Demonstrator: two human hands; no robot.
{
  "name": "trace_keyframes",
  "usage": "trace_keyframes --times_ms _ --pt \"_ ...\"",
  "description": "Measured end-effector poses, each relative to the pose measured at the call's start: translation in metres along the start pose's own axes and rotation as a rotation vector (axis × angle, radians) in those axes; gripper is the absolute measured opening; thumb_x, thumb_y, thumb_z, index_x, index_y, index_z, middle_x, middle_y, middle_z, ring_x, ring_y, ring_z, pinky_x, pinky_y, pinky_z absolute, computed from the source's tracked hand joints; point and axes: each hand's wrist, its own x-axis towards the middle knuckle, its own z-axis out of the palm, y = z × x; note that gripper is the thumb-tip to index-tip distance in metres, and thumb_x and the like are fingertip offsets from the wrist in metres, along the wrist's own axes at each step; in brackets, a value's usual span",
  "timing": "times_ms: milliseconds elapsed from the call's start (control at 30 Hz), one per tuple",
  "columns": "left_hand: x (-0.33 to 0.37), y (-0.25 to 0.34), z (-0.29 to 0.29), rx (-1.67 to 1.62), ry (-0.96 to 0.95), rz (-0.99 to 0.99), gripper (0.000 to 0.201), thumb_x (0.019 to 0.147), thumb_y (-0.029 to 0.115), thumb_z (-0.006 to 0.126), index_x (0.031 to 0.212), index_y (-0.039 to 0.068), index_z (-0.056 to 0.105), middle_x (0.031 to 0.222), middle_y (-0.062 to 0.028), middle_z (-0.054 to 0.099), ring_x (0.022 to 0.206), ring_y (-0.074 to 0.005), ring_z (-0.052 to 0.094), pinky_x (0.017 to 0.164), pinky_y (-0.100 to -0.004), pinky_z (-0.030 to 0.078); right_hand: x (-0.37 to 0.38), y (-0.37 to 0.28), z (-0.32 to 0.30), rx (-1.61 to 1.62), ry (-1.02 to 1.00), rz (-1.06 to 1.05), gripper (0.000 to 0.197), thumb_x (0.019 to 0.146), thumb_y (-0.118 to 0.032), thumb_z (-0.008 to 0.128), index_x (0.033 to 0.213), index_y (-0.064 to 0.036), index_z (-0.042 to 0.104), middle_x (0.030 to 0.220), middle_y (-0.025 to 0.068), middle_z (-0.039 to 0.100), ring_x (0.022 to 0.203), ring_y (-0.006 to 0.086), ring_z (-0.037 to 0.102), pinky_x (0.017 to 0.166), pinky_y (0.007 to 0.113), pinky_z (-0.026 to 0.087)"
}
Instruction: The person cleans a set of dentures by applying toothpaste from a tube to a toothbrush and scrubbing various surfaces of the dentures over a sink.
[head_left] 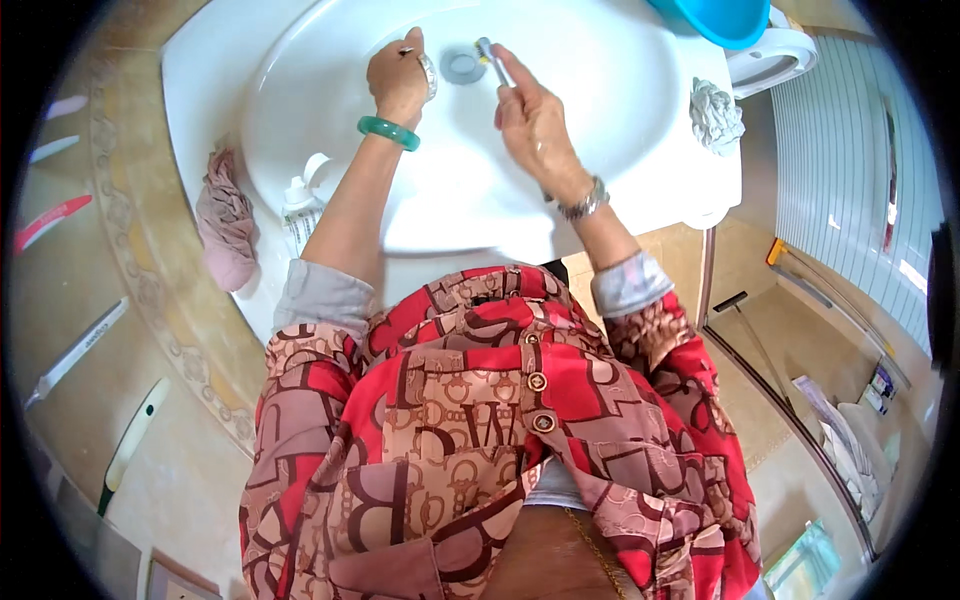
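Note:
Over the white sink basin (590, 95), my left hand (397, 78) is closed, with a silvery link band (429, 78) showing along its inner side. How the fingers grip the band is mostly hidden. A green bangle (388, 132) circles that wrist. To the right, my right hand (537, 120) is wrapped round the handle of a toothbrush (486, 50). The brush head, with white and yellow bristles, is above the edge of the round drain (463, 66), apart from the band. A metal watch (583, 199) is on my right wrist.
An open white tube (300, 212) with a flip cap stands by my left forearm. Left of it lies a crumpled pinkish cloth (226, 220). A white crumpled cloth (716, 116) sits on the right rim, below a blue basin (722, 20). A squeegee (752, 340) stands farther right.

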Motion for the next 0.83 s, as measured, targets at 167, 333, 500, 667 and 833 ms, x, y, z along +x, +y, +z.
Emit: trace_keyframes --times_ms 167,333,500,667,833 --pt "0.006 -0.004 -0.007 0.523 0.056 0.124 0.043 0.089 0.036 0.048 0.070 -0.001 0.058 0.080 -0.0208 0.062 0.078 -0.0383 0.057 0.071 -0.0464 0.043 0.050 0.104 -0.014 -0.154 0.078 0.253 0.024 0.083 -0.009 0.050 0.103 -0.0032 0.060 0.075 0.0199 0.063 0.070 0.0361 0.062 0.065 0.043 0.049" --pt "0.002 -0.018 -0.012 0.739 0.061 0.182 0.033 0.088 0.033 0.050 0.077 0.003 0.059 0.080 -0.0197 0.062 0.078 -0.0391 0.056 0.070 -0.0459 0.043 0.048 0.100 -0.007 -0.392 0.125 0.289 0.019 0.082 -0.015 0.049 0.092 -0.0043 0.061 0.081 0.0218 0.064 0.075 0.0383 0.061 0.069 0.044 0.049" --pt "-0.011 -0.046 -0.019 0.920 -0.111 0.328 0.028 0.088 0.030 0.046 0.086 0.007 0.063 0.087 -0.0171 0.064 0.082 -0.0379 0.059 0.071 -0.0472 0.046 0.006 0.033 0.056 0.353 -0.394 0.563 0.028 0.084 -0.014 0.046 0.102 0.0013 0.061 0.071 0.0195 0.063 0.066 0.0272 0.063 0.065 0.037 0.050" --pt "0.001 -0.042 -0.019 0.706 -0.132 0.167 0.028 0.085 0.032 0.052 0.089 0.008 0.066 0.072 -0.0165 0.063 0.074 -0.0356 0.061 0.070 -0.0455 0.046 0.003 0.020 0.020 0.297 -0.164 0.513 0.027 0.090 -0.014 0.047 0.109 -0.0003 0.059 0.063 0.0054 0.060 0.057 0.0101 0.056 0.055 0.025 0.045" --pt "-0.021 0.005 -0.014 -0.580 -0.500 -0.523 0.037 0.085 0.037 0.063 0.064 0.020 0.038 0.054 0.0098 0.029 0.042 -0.0035 0.028 0.038 -0.0213 0.019 0.000 -0.009 0.001 0.426 -0.128 0.307 0.024 0.094 -0.013 0.046 0.111 -0.0101 0.061 0.062 0.0006 0.054 0.047 0.0037 0.044 0.040 0.018 0.036"
